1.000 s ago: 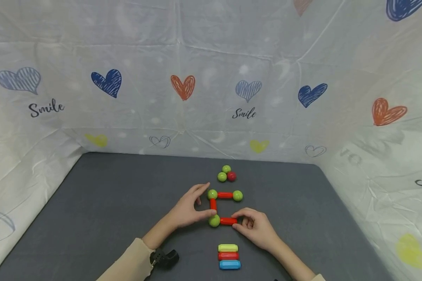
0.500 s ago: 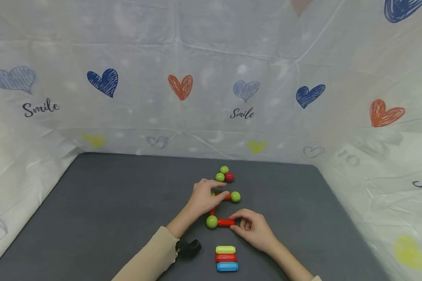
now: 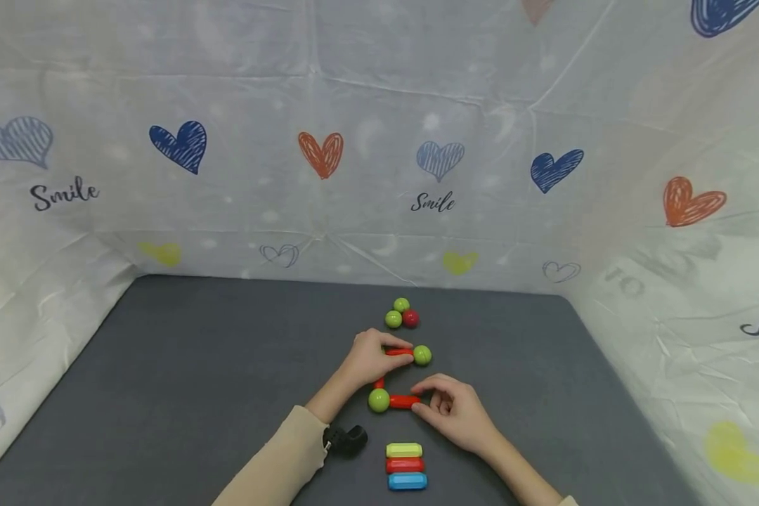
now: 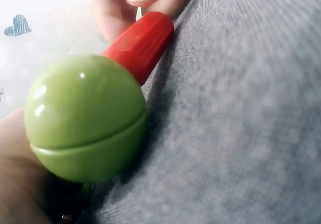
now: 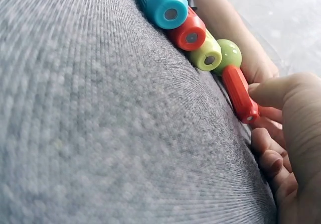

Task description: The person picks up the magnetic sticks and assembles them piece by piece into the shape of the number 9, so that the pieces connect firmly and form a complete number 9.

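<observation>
My left hand (image 3: 365,360) pinches the upper red magnetic building rod (image 3: 398,352) between thumb and fingers, close to the green ball (image 3: 422,355) at its right end. The hand hides the shape's upper left corner. Below it, a partly covered red side rod (image 3: 379,384) runs to the lower green ball (image 3: 379,400), large in the left wrist view. From that ball the lower red rod (image 3: 403,402) extends right. My right hand (image 3: 458,413) pinches this rod's free end, where the right wrist view shows a small metal disc (image 5: 250,118).
Nearer me lie a yellow-green rod (image 3: 403,450), a red rod (image 3: 405,465) and a blue rod (image 3: 407,481), side by side. Beyond the shape, two green balls (image 3: 393,319) and a red ball (image 3: 410,318) cluster on the dark grey table (image 3: 228,365). A printed white cloth (image 3: 379,91) hangs behind.
My left hand has moved from the shape's left side, right and over its upper corner, and closed its thumb and fingers on the upper red rod. The right hand keeps its hold.
</observation>
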### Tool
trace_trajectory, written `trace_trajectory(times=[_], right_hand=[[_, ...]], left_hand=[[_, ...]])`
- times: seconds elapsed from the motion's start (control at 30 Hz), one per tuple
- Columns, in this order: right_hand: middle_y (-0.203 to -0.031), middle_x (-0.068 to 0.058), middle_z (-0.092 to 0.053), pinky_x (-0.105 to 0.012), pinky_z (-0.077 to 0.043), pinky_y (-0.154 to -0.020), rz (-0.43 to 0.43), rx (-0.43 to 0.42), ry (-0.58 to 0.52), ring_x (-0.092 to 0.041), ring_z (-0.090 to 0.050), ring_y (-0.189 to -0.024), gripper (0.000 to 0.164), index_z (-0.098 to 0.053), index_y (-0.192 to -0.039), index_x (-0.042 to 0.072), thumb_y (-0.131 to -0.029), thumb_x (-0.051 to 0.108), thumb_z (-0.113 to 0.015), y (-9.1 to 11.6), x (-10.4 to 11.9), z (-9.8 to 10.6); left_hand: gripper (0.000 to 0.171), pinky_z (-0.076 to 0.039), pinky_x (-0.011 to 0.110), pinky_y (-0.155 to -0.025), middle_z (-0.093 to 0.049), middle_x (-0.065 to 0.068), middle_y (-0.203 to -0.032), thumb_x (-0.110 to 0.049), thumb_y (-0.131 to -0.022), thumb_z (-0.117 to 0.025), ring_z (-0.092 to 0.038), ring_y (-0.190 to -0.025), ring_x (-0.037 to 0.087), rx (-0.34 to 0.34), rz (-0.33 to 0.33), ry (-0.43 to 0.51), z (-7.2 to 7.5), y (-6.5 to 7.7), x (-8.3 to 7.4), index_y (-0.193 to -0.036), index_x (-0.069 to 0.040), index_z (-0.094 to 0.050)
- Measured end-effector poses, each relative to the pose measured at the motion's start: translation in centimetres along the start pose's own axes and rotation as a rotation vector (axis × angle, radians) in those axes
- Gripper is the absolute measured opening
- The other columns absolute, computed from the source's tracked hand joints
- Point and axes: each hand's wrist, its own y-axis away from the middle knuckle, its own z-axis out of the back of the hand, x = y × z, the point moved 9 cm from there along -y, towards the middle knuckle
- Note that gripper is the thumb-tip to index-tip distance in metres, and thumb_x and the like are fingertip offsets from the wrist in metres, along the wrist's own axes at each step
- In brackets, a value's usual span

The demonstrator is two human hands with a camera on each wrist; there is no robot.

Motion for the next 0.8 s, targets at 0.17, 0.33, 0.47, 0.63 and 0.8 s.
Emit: trace_trajectory(times=[0.17, 0.33, 0.47, 0.63, 0.8], right_hand=[[-0.102, -0.003, -0.074, -0.024, -0.046, -0.049, 0.073, -0.049, -0.056, -0.006, -0.054, -0.059, 0.017, -0.078, -0.111, 0.012, -0.095, 0.015, -0.082, 0.1, 0.8, 0.7], [-0.1, -0.007, -0.075, -0.022, -0.042, -0.046, 0.154, -0.015, -0.135, -0.009, -0.05, -0.055, 0.014, -0.079, -0.105, 0.012, -0.093, 0.006, -0.082, 0.7, 1.7, 0.9], [-0.099, -0.009, -0.075, -0.019, -0.04, -0.044, 0.229, 0.133, -0.211, -0.005, -0.046, -0.051, 0.016, -0.077, -0.103, 0.013, -0.092, 0.002, -0.083, 1.3, 2.3, -0.3], [-0.099, -0.006, -0.076, -0.016, -0.039, -0.043, 0.272, 0.289, -0.218, 0.005, -0.044, -0.054, 0.018, -0.077, -0.105, 0.015, -0.091, 0.008, -0.085, 1.8, 2.6, -1.7], [-0.098, -0.004, -0.077, -0.015, -0.04, -0.045, 0.291, 0.336, -0.197, 0.006, -0.043, -0.056, 0.016, -0.079, -0.104, 0.017, -0.092, 0.009, -0.085, 1.6, 2.9, -2.0]], left_hand=[[0.026, -0.035, 0.024, -0.053, -0.082, -0.001, -0.09, -0.035, -0.093, -0.084, -0.043, -0.052, 0.008, -0.014, 0.016, 0.016, 0.0, 0.2, 0.1, -0.114, -0.02, -0.086], [0.025, -0.041, 0.022, -0.056, -0.082, 0.002, -0.098, -0.034, -0.092, -0.085, -0.053, -0.058, 0.006, -0.029, 0.015, 0.03, 0.1, 0.3, 0.0, -0.113, -0.019, -0.086], [0.026, -0.041, 0.022, -0.055, -0.082, 0.003, -0.099, -0.034, -0.092, -0.085, -0.053, -0.059, 0.004, -0.028, 0.011, 0.035, 0.0, 0.4, 0.0, -0.113, -0.018, -0.086], [0.025, -0.037, 0.023, -0.052, -0.082, 0.003, -0.095, -0.033, -0.093, -0.084, -0.045, -0.052, 0.006, -0.024, 0.028, 0.04, 0.0, 0.5, 0.1, -0.114, -0.018, -0.086], [0.025, -0.048, 0.024, -0.061, -0.082, 0.004, -0.103, -0.033, -0.093, -0.083, -0.058, -0.062, 0.005, -0.036, 0.03, 0.032, 0.4, 0.4, -0.1, -0.114, -0.019, -0.086]])
